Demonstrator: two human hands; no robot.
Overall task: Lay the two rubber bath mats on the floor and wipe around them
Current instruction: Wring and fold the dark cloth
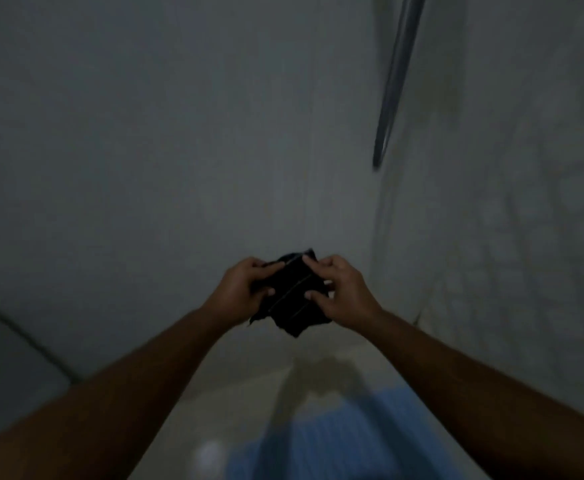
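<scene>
A folded black cloth [295, 299] with thin pale stripes is held up in front of me, between both hands. My left hand [240, 289] grips its left side, thumb on top. My right hand [340, 292] pinches its right side with fingertips on the face of the cloth. Below them, on the pale floor, lies a blue ribbed bath mat [339, 445], partly covered by my arms' shadow. The picture is dim and blurred, and only one mat is in view.
A grey wall [179, 133] fills the view ahead, meeting a patterned tiled wall [526, 237] on the right. A grey pipe [396, 81] runs down the corner. A door or panel edge [23, 341] shows at lower left.
</scene>
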